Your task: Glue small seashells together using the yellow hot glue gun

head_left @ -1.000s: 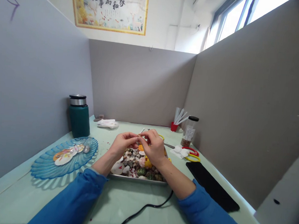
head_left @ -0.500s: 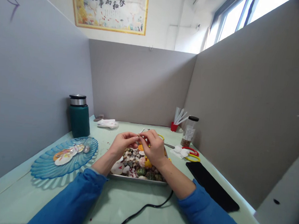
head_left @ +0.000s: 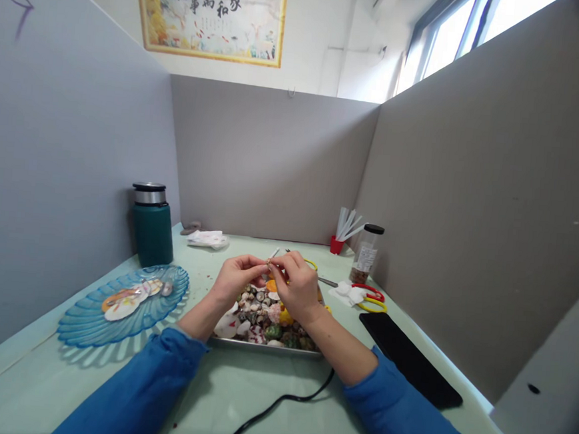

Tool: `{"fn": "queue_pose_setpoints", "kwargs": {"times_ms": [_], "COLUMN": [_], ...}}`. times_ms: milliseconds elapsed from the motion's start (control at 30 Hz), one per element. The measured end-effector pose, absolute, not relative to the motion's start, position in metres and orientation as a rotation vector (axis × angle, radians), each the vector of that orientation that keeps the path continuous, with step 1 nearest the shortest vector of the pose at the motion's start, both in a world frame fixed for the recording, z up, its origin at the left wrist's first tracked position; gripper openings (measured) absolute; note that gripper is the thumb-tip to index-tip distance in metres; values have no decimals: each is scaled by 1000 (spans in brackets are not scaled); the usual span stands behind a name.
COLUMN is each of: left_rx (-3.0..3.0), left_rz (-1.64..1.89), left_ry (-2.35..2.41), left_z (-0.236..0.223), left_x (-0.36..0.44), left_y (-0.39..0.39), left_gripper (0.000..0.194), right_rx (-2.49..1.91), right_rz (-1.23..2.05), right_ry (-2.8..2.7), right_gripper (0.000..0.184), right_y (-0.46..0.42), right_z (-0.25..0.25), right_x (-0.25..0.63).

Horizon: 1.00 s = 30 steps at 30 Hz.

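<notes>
Above the far part of a metal tray (head_left: pixel 269 348) my two hands meet, fingertips almost touching. My left hand (head_left: pixel 237 278) is pinched closed, and so is my right hand (head_left: pixel 298 284). Between them is a tiny brownish piece (head_left: pixel 268 262), perhaps a small shell, too small to name for certain. Many small seashells (head_left: pixel 257 306) fill the tray, with white shells (head_left: pixel 231 325) at its near left, green ones (head_left: pixel 274 333) near the front and a yellow piece (head_left: pixel 285 318) by my right wrist. My right hand hides part of the tray.
On the left are a blue shell-shaped dish (head_left: pixel 80 324) with shells in it and a green flask (head_left: pixel 152 233). To the right lie red-and-yellow-handled scissors (head_left: pixel 373 304), a black phone-like slab (head_left: pixel 409 357), a jar (head_left: pixel 365 256) and a red cup of white sticks (head_left: pixel 337 245). A black cable (head_left: pixel 285 398) runs in front.
Both hands stay in the same place, pinched together. Only the fingertips shift slightly around the tiny piece; the whole view drifts a little to the left.
</notes>
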<state>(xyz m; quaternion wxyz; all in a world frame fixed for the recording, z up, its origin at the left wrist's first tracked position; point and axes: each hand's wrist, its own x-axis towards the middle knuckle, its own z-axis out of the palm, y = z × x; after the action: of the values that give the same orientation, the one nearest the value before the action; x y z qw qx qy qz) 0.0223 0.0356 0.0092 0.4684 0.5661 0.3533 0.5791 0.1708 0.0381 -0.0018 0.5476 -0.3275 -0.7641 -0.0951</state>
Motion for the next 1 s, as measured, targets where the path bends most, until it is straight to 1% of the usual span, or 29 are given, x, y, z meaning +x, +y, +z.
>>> {"fn": "queue_pose_setpoints", "kwargs": {"times_ms": [433,500,667,800,900,1000], "left_rx": [1370,1356,1264,1200,1180,1180], "left_rz": [1411,1404,1413,1397,1381,1349], "left_ry": [889,883,838,781,733,713], "left_z": [8,8,7,6,6,6], "left_x": [23,22,18,15,14,15], "left_y": [37,37,39,41,41,41], "left_gripper": [21,21,25,25,23,22], "right_rx": [-789,-768,-817,-852,-845,-770], "right_rz": [-239,-193,-9,226,573,955], "right_ry": [-1843,-1819,-1627,-1596,-1619,-1537], "right_gripper": [14,13,19,15,13,17], "right_y": [39,38,42,50,56,57], "right_z": [-2,-1,-1,-3,-4,-3], "right_x": [169,169,170,171,170,167]}}
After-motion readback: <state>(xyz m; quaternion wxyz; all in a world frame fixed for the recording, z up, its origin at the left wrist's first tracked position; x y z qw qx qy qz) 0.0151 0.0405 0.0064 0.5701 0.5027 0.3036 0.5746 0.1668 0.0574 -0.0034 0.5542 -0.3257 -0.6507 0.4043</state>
